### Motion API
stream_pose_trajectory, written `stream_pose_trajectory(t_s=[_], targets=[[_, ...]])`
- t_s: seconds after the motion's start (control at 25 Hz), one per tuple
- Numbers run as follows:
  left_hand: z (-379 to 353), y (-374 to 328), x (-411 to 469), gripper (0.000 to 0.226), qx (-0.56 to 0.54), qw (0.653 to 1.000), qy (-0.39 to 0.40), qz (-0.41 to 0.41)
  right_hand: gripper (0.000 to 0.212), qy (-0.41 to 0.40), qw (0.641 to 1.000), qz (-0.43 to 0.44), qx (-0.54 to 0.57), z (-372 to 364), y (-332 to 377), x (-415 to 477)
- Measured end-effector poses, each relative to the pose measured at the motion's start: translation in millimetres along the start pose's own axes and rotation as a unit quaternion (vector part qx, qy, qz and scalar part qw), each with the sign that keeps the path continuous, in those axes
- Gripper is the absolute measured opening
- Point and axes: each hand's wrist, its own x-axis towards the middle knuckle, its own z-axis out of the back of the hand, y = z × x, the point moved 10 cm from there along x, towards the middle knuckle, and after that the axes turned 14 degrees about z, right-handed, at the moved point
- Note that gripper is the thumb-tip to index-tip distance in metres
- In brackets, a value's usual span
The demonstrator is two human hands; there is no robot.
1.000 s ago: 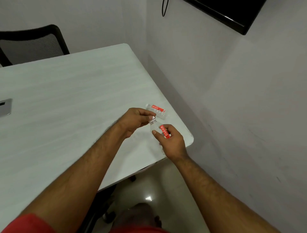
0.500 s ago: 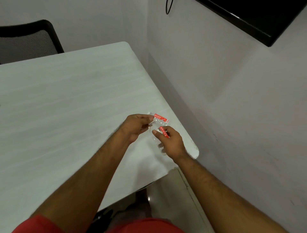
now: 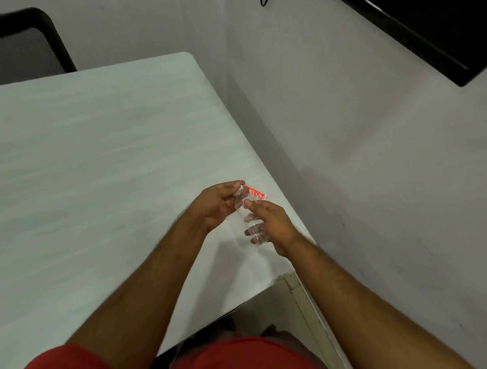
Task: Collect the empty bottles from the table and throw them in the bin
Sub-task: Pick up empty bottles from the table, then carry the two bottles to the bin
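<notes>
This is looking like a small office meeting room. A large pale table (image 3: 105,158) with a faint wood grain and rounded corners is filling most of the view, its right edge running close along a plain painted wall (image 3: 342,131). A black mesh-backed office chair (image 3: 29,47) is standing at the far end of the table (only its backrest is showing). A dark flat screen (image 3: 427,34) is hanging on the wall at upper right, and a thin black cable (image 3: 264,2) is dangling near the top edge. Pale floor tiles (image 3: 276,310) are showing below the table's near corner.
</notes>
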Motion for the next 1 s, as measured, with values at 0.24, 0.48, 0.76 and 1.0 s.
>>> stream_pose_trajectory(t_s=[0.24, 0.48, 0.76, 1.0], targets=[[-18.3, 22.3, 21.1, 0.019, 0.006, 0.999, -0.03, 0.014, 0.048, 0.012, 0.994, -0.091, 0.054, 16.1, -34.5, -3.7], [9.9, 17.9, 61.0, 0.03, 0.228, 0.92, -0.316, -0.034, 0.048, -0.152, 0.984, -0.078, -0.048, 66.3, -49.5, 5.3], [31.9, 26.7, 98.6, 0.091, 0.226, 0.891, -0.381, 0.097, 0.054, -0.148, 0.981, -0.095, -0.08, 71.4, -67.1, 21.6], [24.9, 32.0, 86.4, 0.063, 0.282, 0.879, -0.382, 0.037, 0.05, -0.107, 0.99, -0.067, -0.061, 82.5, -63.3, 13.7]])
